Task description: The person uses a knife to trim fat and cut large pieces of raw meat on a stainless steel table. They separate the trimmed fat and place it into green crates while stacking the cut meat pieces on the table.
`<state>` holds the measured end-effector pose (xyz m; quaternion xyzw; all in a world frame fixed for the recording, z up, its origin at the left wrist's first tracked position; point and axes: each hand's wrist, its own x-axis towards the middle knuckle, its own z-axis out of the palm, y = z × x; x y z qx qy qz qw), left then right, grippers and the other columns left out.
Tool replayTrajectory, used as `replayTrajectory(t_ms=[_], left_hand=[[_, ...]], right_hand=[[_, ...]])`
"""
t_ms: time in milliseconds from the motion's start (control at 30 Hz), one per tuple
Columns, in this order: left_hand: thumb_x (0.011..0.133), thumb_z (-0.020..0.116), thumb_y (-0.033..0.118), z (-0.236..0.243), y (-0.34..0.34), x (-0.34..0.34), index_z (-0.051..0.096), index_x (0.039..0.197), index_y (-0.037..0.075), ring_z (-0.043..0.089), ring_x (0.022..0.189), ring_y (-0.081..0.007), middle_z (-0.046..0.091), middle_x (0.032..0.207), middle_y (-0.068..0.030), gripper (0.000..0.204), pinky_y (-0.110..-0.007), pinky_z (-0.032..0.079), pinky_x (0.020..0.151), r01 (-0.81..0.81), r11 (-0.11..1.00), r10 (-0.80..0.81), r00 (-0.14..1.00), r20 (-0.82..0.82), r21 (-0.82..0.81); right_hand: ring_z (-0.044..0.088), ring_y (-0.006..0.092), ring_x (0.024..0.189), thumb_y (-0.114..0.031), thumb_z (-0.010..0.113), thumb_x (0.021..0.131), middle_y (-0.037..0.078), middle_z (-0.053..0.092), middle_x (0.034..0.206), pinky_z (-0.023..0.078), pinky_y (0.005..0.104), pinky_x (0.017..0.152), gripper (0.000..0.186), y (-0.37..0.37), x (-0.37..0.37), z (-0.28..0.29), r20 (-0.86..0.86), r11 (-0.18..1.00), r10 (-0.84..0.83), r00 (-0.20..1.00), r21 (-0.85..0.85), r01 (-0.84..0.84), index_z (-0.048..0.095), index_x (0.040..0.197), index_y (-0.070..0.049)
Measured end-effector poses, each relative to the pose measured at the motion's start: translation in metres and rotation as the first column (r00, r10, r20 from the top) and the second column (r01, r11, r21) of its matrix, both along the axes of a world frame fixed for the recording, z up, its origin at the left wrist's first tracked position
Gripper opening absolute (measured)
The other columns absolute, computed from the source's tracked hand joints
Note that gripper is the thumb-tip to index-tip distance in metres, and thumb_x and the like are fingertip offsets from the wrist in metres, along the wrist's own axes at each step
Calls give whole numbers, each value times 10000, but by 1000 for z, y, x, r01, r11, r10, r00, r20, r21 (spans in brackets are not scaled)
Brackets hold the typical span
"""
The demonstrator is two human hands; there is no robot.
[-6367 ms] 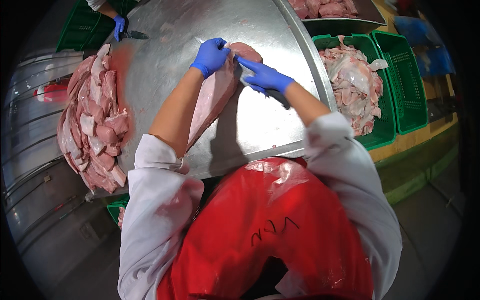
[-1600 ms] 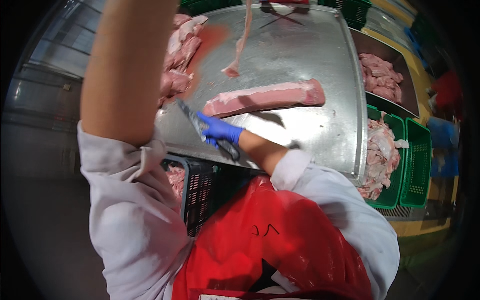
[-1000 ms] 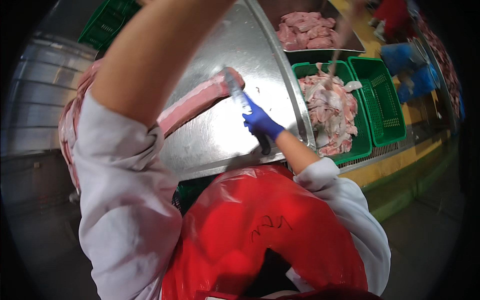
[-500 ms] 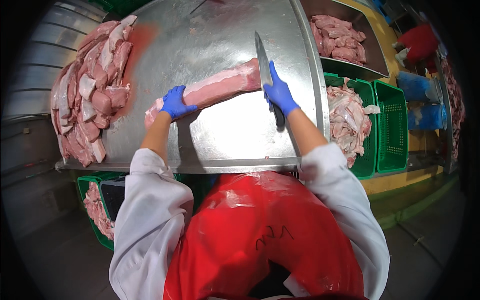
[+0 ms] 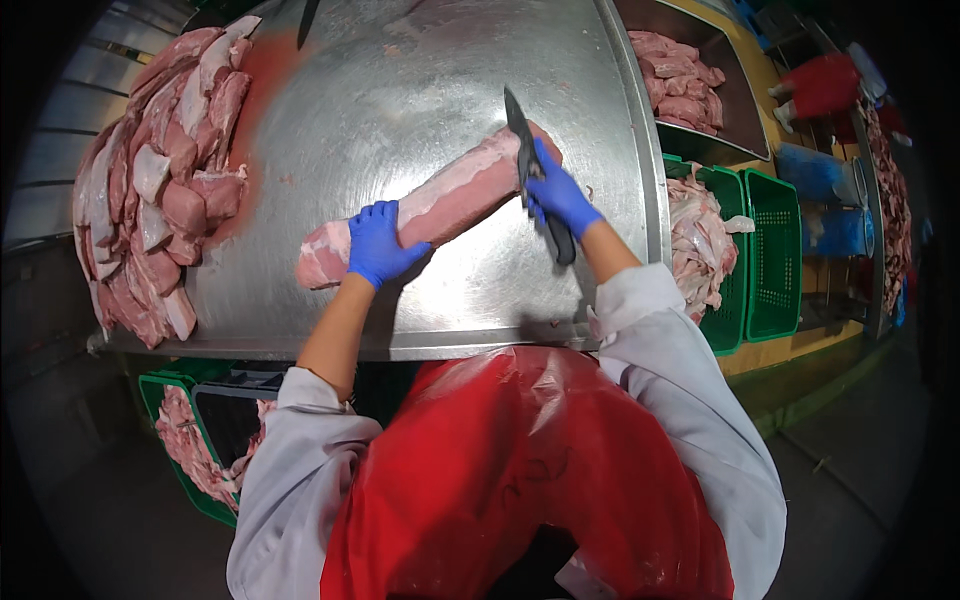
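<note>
A long boneless pork loin (image 5: 455, 205) lies slantwise on the steel table (image 5: 300, 200), its far end to the right. My left hand (image 5: 385, 245), in a blue glove, grips the loin near its left end, fingers over the top and thumb along the near side. My right hand (image 5: 562, 195), also gloved in blue, is closed round a knife (image 5: 517, 122) at the loin's right end. The blade points away from me across that end, and the dark handle sticks out below the hand. Whether the edge touches the meat I cannot tell.
Cut meat pieces (image 5: 160, 190) are heaped at the table's left. On the right stand a metal bin (image 5: 735, 100) of meat, a green crate (image 5: 735, 290) of trimmings and another green crate (image 5: 775, 255). A dark narrow tool (image 5: 308, 22) lies at the far edge. A person (image 5: 820, 85) stands far right.
The loin has turned to a steeper slant, its right end farther from me. My left hand has moved right and nearer with it. The knife has rolled and tilted in my right hand.
</note>
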<state>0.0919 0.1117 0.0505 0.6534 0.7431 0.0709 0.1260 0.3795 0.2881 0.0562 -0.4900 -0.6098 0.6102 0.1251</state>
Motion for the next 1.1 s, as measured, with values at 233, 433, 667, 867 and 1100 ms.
replayTrajectory(t_ms=[233,433,667,867,1100], left_hand=[[714,730,585,15,-10,24,578,1061,-46,568,978,-381,591,1029,-222,736,-505,448,837,-103,994,100,991,-89,-36],[768,745,499,33,139,136,678,980,0,641,965,-389,662,997,-231,546,-469,510,857,3,992,-9,999,51,123],[800,671,301,9,183,89,734,928,-17,682,943,-399,695,975,-269,349,-426,544,833,-94,962,159,955,250,-255],[828,626,303,16,166,92,728,917,-30,683,909,-405,688,929,-277,360,-428,537,815,-142,961,207,939,275,-239],[820,620,226,41,186,108,708,798,-42,708,724,-318,698,754,-224,283,-384,549,715,-85,982,142,925,353,-171]], right_hand=[[553,53,686,-23,572,890,102,456,1452,481,224,590,815,-145,138,67,-160,981,60,985,-174,-88,192,1590,-197],[478,52,537,28,540,906,29,585,835,427,223,466,823,-47,115,47,-200,932,-337,920,69,356,165,1592,-228],[568,110,551,5,546,890,77,631,864,499,278,487,839,-15,4,-22,-291,923,-380,878,-63,379,162,1589,-255],[574,152,552,-97,504,910,80,595,760,509,291,479,821,-42,14,-19,-246,976,39,968,-199,-90,97,1590,-313],[559,160,506,-72,477,921,90,594,722,499,304,466,820,-12,-16,-34,-414,973,-55,909,-225,-44,61,1592,-294]])
